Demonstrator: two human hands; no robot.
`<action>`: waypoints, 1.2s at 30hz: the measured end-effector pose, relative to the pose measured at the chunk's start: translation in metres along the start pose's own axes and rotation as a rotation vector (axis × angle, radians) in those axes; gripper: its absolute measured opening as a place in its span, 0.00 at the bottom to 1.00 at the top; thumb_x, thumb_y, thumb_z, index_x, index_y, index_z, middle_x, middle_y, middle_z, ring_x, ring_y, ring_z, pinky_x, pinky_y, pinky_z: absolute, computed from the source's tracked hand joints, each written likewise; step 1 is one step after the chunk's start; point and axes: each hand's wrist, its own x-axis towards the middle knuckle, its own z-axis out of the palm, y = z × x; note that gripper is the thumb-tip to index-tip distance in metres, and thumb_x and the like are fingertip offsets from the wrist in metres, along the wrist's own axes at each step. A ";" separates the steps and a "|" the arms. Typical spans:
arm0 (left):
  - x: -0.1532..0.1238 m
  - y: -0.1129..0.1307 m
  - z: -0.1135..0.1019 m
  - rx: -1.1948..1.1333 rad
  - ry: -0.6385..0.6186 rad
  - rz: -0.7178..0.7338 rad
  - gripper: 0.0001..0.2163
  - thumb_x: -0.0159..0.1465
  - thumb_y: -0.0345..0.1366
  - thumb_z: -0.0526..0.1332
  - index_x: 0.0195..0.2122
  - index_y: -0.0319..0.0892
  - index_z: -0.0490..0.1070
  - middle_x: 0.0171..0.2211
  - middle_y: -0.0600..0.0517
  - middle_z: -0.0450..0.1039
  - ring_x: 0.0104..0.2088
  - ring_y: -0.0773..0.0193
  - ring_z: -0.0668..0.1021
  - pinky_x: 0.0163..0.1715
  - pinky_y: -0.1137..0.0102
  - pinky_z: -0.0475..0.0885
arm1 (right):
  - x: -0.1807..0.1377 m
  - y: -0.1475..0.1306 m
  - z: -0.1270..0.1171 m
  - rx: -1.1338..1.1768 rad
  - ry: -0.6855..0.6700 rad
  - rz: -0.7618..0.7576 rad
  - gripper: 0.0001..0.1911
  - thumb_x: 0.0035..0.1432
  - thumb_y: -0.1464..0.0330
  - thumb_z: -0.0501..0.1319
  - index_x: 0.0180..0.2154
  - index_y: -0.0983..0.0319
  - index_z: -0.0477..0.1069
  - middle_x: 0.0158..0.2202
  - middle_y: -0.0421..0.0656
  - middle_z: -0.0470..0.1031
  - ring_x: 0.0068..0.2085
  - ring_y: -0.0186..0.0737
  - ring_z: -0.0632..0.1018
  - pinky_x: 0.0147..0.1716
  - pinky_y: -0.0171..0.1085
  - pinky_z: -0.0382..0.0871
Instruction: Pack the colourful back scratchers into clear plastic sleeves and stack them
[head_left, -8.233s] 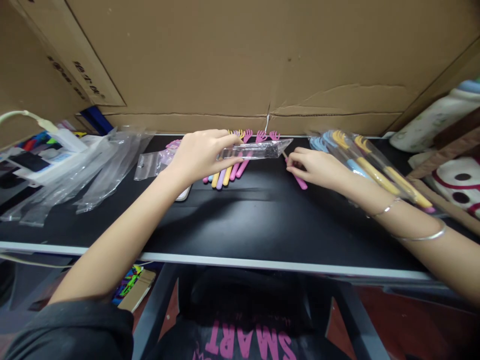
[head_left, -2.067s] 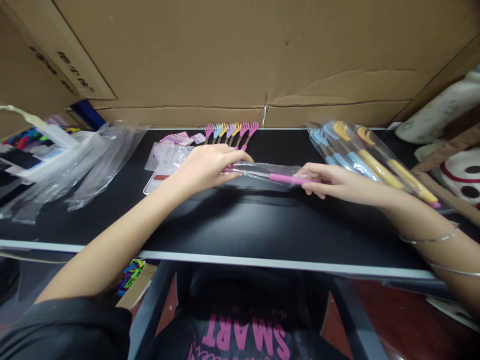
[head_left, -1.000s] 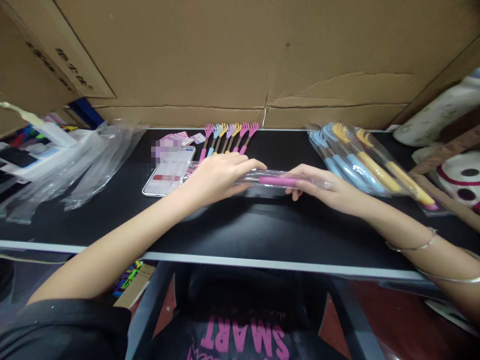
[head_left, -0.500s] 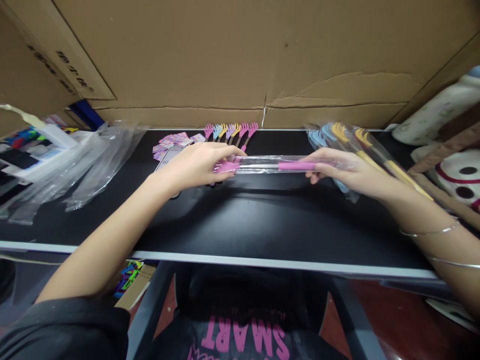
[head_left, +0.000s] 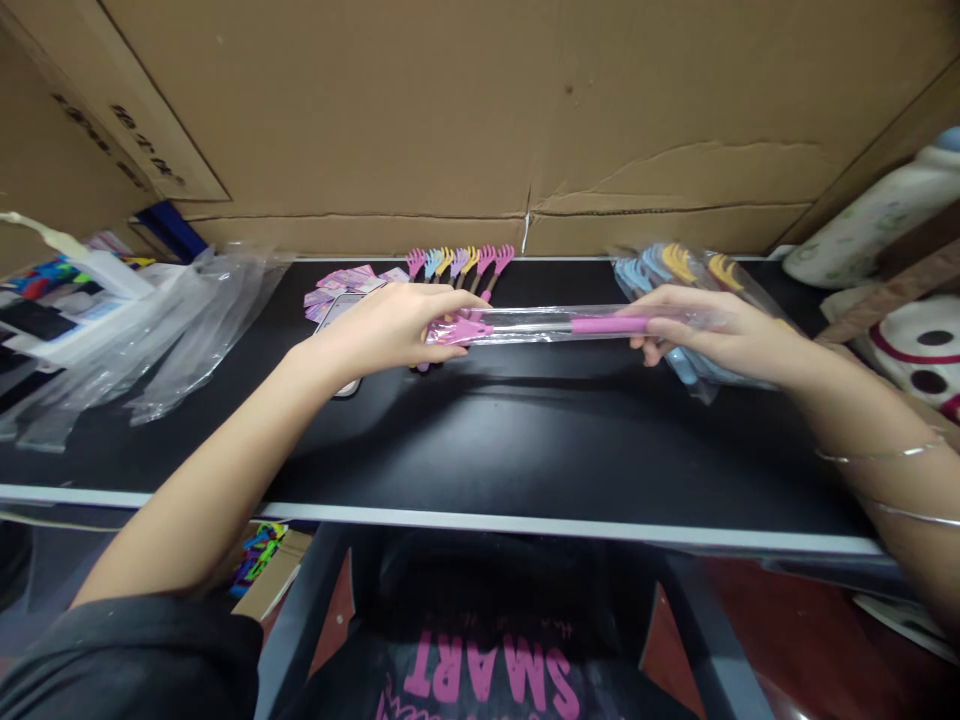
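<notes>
A pink back scratcher (head_left: 540, 326) with a hand-shaped head lies inside a clear plastic sleeve, held level above the black table (head_left: 480, 440). My left hand (head_left: 390, 325) pinches the sleeve at the head end. My right hand (head_left: 712, 330) grips the pink handle end through the plastic. Behind them a row of loose scratchers (head_left: 457, 265) in pink, blue and yellow lies at the table's back edge.
Bagged blue and yellow scratchers (head_left: 690, 275) are piled at the back right, partly under my right hand. Empty clear sleeves (head_left: 187, 320) heap at the left. A phone (head_left: 337, 310) and small pink cards (head_left: 337, 280) lie behind my left hand. Cardboard (head_left: 480, 120) walls the back.
The pink scratcher has gone fully into the sleeve. Both hands have lifted the bagged scratcher off the table and shifted it slightly right.
</notes>
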 end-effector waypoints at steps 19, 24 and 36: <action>0.001 0.000 0.008 0.060 0.049 0.069 0.15 0.68 0.40 0.55 0.53 0.46 0.73 0.46 0.52 0.79 0.41 0.62 0.79 0.38 0.72 0.67 | -0.001 -0.006 0.023 0.060 0.060 0.007 0.16 0.60 0.52 0.62 0.40 0.57 0.69 0.21 0.36 0.69 0.25 0.38 0.70 0.29 0.40 0.62; 0.001 0.005 0.008 0.077 0.037 0.031 0.16 0.66 0.36 0.54 0.52 0.48 0.73 0.46 0.53 0.80 0.41 0.63 0.80 0.35 0.73 0.66 | -0.002 -0.013 0.029 0.096 0.005 -0.028 0.17 0.61 0.51 0.61 0.41 0.58 0.67 0.21 0.35 0.66 0.24 0.36 0.67 0.28 0.38 0.60; 0.003 0.019 0.013 0.103 -0.025 -0.055 0.17 0.62 0.38 0.58 0.52 0.49 0.72 0.36 0.55 0.79 0.36 0.62 0.79 0.30 0.74 0.61 | 0.003 -0.011 0.041 0.485 -0.017 0.085 0.21 0.55 0.51 0.66 0.42 0.59 0.69 0.26 0.36 0.70 0.23 0.34 0.71 0.24 0.36 0.66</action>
